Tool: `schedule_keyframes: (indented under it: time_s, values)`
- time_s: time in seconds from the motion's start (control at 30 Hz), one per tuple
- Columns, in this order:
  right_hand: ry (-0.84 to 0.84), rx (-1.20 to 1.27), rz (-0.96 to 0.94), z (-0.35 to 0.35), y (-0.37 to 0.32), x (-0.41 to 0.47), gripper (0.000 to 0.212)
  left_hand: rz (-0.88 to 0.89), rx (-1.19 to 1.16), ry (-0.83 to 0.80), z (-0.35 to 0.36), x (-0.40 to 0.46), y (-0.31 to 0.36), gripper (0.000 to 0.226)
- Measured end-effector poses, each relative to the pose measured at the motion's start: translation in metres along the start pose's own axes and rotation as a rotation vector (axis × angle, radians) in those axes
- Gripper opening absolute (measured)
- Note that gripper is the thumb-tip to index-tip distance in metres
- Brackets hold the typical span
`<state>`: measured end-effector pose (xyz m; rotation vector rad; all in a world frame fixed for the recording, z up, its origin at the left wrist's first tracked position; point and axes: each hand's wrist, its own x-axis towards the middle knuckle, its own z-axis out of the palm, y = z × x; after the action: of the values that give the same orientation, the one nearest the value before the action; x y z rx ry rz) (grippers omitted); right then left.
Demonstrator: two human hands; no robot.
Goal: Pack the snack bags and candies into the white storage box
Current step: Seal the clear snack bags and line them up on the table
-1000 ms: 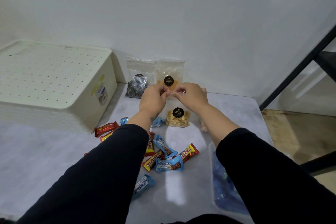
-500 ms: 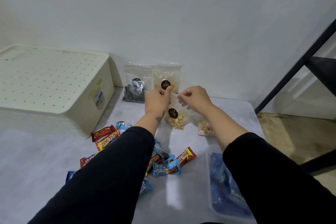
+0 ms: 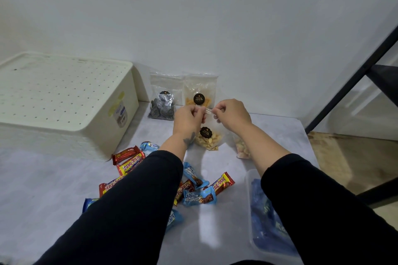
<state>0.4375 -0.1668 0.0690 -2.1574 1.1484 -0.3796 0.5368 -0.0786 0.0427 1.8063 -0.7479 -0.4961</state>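
Observation:
My left hand [image 3: 188,117] and my right hand [image 3: 231,114] both pinch the top edge of a clear snack bag [image 3: 210,140] holding pale nuts and a black round sticker; its bottom rests on the table. The white storage box [image 3: 64,101] lies upside down at the left, dotted base up. Two more clear bags lean on the wall: one with black-and-white spirals [image 3: 162,103], one with yellow chips [image 3: 199,94]. Another small bag [image 3: 242,148] lies under my right forearm. Red candy bars [image 3: 129,160] and blue candy wrappers [image 3: 199,197] are scattered between my arms.
A clear plastic container [image 3: 249,200] with blue packets stands at the table's right front. The grey table [image 3: 43,189] ends at the right, where a black metal frame [image 3: 353,84] rises over a wooden floor. The white wall is close behind.
Both hands stay pinched on the nut bag's top. The bag's bottom has come down closer to the table, and the view has shifted slightly.

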Motion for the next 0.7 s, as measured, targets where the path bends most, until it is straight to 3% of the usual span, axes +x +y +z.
schedule_keyframes:
  time_s: [0.13, 0.2, 0.27, 0.37, 0.43, 0.47, 0.57, 0.7]
  values:
    - [-0.037, -0.003, -0.031, -0.004, 0.003, 0.002, 0.03, 0.087, 0.022, 0.125, -0.006, -0.001, -0.009, 0.022]
    - [-0.062, 0.031, -0.053, -0.004, 0.007, 0.002, 0.025, 0.044, 0.014, 0.06, -0.006, 0.002, -0.013, 0.034]
    - [-0.056, 0.128, -0.064, -0.002, 0.012, 0.002, 0.02, 0.013, 0.016, -0.015, -0.004, 0.004, -0.015, 0.028]
    - [-0.008, 0.323, 0.013, -0.003, 0.021, -0.004, 0.038, -0.011, 0.012, 0.021, 0.0, 0.008, -0.017, 0.002]
    - [-0.03, 0.431, 0.132, 0.0, 0.031, -0.008, 0.05, -0.035, -0.015, 0.037, 0.002, 0.011, -0.02, 0.004]
    - [-0.05, 0.469, 0.192, 0.003, 0.037, -0.008, 0.046, -0.05, -0.029, 0.039, 0.003, 0.011, -0.02, 0.004]
    - [-0.062, 0.6, 0.305, 0.016, 0.05, -0.004, 0.01, -0.052, -0.044, 0.048, 0.007, 0.014, -0.019, 0.004]
    - [0.032, 0.707, 0.319, 0.02, 0.054, 0.011, 0.02, -0.031, -0.054, 0.034, 0.015, 0.023, -0.014, 0.003]
